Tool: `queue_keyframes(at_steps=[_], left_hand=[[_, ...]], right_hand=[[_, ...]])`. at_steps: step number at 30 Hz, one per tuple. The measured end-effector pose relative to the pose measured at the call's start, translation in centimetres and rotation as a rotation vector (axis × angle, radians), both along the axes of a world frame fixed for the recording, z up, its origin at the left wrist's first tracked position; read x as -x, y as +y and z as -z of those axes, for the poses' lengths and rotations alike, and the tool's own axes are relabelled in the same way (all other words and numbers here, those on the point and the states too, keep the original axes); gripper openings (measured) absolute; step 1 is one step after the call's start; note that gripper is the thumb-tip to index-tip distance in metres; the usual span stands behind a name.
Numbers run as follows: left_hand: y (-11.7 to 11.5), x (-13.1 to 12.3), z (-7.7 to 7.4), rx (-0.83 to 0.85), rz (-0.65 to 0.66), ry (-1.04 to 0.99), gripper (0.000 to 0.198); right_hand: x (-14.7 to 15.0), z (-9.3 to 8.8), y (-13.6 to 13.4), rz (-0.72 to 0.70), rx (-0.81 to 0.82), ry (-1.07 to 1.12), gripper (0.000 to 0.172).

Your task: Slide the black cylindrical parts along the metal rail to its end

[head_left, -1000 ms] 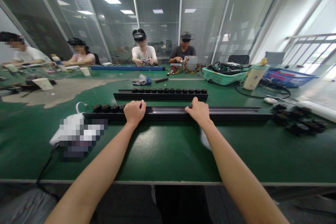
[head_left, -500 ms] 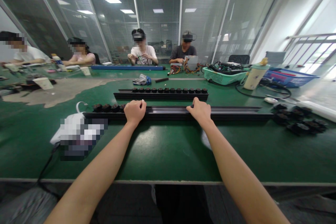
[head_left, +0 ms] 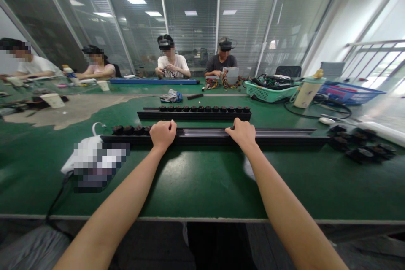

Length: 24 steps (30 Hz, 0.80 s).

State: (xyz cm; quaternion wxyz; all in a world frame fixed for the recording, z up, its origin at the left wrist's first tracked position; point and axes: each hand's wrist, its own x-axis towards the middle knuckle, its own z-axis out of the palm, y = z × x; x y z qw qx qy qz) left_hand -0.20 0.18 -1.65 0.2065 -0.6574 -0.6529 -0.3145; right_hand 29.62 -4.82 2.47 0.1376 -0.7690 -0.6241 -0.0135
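A long black channel rail (head_left: 291, 139) lies crosswise on the green table before me. Several round black parts (head_left: 128, 130) sit in a row in its left end. My left hand (head_left: 163, 133) is closed in a fist-like grip over the rail, just right of that row; its fingertips are hidden. Further right, my right hand (head_left: 242, 134) bends its fingers over the rail's far side, thumb pointing left into the channel. A small dark spot shows by that thumb, too small to name. Behind lies a shorter black rail (head_left: 194, 115) filled with similar round parts.
Loose round black parts (head_left: 360, 143) lie at the rail's right end. A white pouch-like object (head_left: 79, 156) and a blurred-out item are at left. Farther back are a glove (head_left: 171, 96), a green basket (head_left: 272, 93), a yellow cup (head_left: 308, 93) and co-workers across the table.
My right hand has shifted very slightly to the right along the rail. My left hand and the rails stay as they were. A co-worker's hands opposite have moved a little.
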Motion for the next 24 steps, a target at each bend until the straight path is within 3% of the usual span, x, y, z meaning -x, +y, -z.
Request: queue_keyframes(at_steps=[6,24], left_hand=[[-0.1,0.0,0.0,0.009,0.0,-0.01,0.053],[0.1,0.1,0.2,0.001,-0.004,-0.003,0.053]], right_hand=[[0.1,0.1,0.1,0.095,0.018,0.022,0.043],[-1.0,0.3,0.4,0.167,0.036,0.063,0.047]])
